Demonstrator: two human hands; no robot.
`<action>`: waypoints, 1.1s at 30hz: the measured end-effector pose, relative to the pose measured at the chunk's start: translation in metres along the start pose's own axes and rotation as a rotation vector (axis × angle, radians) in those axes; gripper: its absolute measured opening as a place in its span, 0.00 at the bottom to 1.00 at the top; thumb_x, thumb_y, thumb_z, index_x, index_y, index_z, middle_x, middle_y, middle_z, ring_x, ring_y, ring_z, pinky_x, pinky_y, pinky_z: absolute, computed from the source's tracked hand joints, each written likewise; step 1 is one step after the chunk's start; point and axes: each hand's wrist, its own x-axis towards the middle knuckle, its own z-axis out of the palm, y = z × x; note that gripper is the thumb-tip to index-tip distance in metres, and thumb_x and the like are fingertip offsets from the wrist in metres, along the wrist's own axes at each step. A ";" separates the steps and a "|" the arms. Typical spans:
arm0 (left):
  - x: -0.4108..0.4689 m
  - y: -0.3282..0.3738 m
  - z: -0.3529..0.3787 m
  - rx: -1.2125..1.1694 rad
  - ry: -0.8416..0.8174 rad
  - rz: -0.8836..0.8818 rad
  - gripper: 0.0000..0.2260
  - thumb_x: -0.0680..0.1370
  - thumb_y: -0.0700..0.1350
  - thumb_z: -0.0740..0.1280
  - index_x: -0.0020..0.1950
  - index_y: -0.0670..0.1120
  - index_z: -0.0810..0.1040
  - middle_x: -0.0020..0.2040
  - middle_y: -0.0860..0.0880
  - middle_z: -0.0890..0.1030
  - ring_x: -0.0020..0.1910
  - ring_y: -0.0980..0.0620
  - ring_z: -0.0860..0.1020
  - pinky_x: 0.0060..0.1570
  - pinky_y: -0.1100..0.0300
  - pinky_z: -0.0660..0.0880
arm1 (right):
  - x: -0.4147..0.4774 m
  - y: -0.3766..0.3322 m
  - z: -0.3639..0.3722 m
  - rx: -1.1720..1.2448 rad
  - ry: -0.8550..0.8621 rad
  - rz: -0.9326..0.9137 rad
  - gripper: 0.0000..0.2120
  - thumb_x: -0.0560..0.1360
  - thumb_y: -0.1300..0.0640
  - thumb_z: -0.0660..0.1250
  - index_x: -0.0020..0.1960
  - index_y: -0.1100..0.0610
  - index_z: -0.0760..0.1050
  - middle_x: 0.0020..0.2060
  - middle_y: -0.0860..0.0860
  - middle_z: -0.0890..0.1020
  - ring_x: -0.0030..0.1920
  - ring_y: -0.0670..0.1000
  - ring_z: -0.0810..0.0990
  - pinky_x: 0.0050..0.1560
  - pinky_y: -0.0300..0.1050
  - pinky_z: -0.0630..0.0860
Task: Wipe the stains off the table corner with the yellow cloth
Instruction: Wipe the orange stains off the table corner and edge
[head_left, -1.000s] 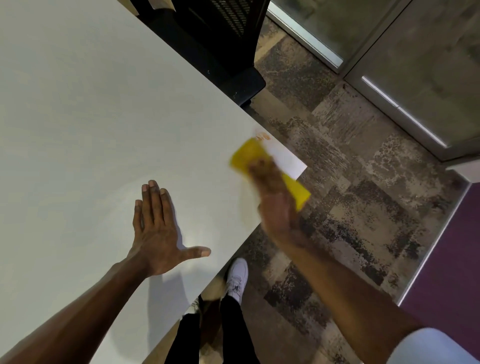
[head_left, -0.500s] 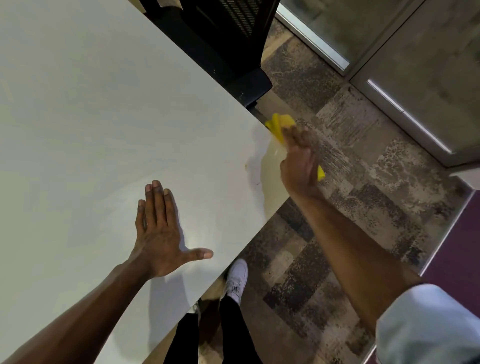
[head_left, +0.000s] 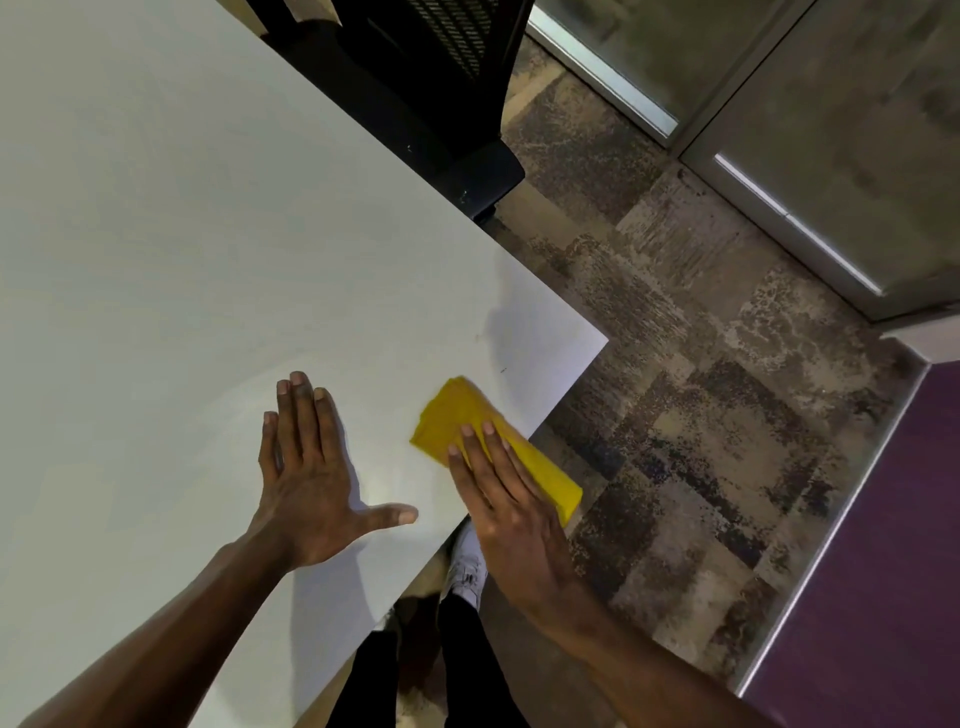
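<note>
The white table (head_left: 208, 234) ends in a corner (head_left: 587, 343) at the middle right. A folded yellow cloth (head_left: 457, 421) lies on the table near its front edge, short of the corner, one end hanging over the edge. My right hand (head_left: 509, 509) presses flat on the cloth with fingers extended. My left hand (head_left: 306, 478) rests flat on the table to the left, fingers spread, holding nothing. A faint smudge (head_left: 480, 336) and a tiny dark speck (head_left: 503, 370) show near the corner.
A black office chair (head_left: 441, 104) stands against the table's far edge. Patterned carpet (head_left: 701, 441) lies right of the corner, with a glass partition (head_left: 831, 156) beyond. My white shoe (head_left: 467, 566) shows under the table edge.
My right hand has swept the cloth from the far corner edge back toward me along the table's front edge. The orange marks seen earlier at the corner no longer show. The left hand stayed put.
</note>
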 end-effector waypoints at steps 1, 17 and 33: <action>0.000 0.000 0.000 -0.002 -0.002 -0.002 0.76 0.61 0.92 0.52 0.85 0.36 0.29 0.85 0.36 0.28 0.86 0.36 0.29 0.83 0.44 0.30 | 0.001 0.000 0.000 -0.001 -0.005 -0.004 0.24 0.86 0.66 0.61 0.81 0.60 0.66 0.81 0.59 0.67 0.82 0.61 0.63 0.76 0.56 0.72; -0.003 0.005 0.003 -0.085 0.099 -0.036 0.66 0.70 0.87 0.51 0.87 0.38 0.33 0.87 0.39 0.30 0.87 0.41 0.30 0.86 0.34 0.41 | -0.022 -0.040 -0.005 0.041 -0.034 0.182 0.23 0.87 0.68 0.49 0.79 0.58 0.69 0.80 0.58 0.69 0.81 0.63 0.66 0.72 0.56 0.76; 0.050 0.044 -0.017 -0.027 -0.174 -0.009 0.84 0.45 0.95 0.50 0.78 0.41 0.17 0.75 0.36 0.13 0.78 0.36 0.17 0.77 0.30 0.27 | -0.018 -0.017 -0.009 0.013 -0.013 0.144 0.24 0.85 0.70 0.52 0.76 0.57 0.73 0.77 0.58 0.73 0.77 0.67 0.71 0.71 0.58 0.78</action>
